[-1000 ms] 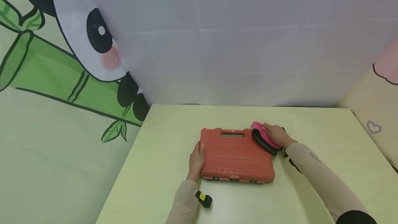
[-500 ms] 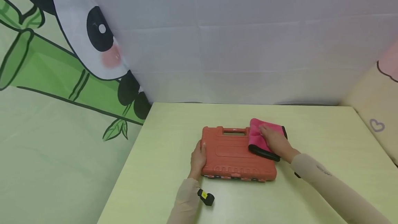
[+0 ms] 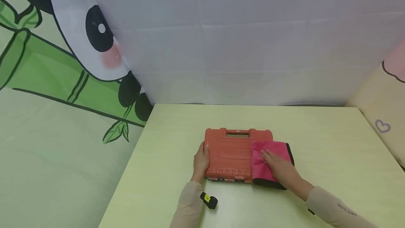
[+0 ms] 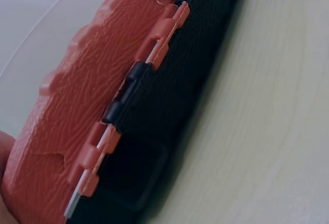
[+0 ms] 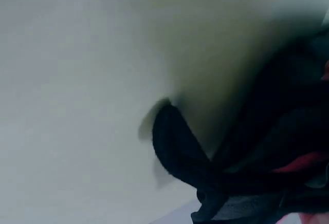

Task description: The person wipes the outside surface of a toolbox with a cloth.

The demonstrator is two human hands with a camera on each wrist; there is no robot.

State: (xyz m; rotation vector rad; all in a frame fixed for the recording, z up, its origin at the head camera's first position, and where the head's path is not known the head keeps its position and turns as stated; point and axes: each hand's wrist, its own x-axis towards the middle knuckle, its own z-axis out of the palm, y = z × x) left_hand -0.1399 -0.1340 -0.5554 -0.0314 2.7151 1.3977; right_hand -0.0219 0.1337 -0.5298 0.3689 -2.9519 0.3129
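Listing one red case, lying flat about the middle of the bench, pointing its handle to the far side. Adding one pink cloth, black-edged, covering the right part of the case, overhanging its right and near edges. Holding the case's left side with the left hand, placing thumb on top, fingers along the side; not showing whether reaching underneath. Pressing the cloth with the right hand, laying fingers nearly straight, slightly spread, pinching nothing visible. Judging the case stiff, perhaps weighty, offering best hold at handle or both sides. Judging the cloth light, soft, likely bunching, suiting a flat palm. Leaving broad room left, right and far, ending at the backdrop.
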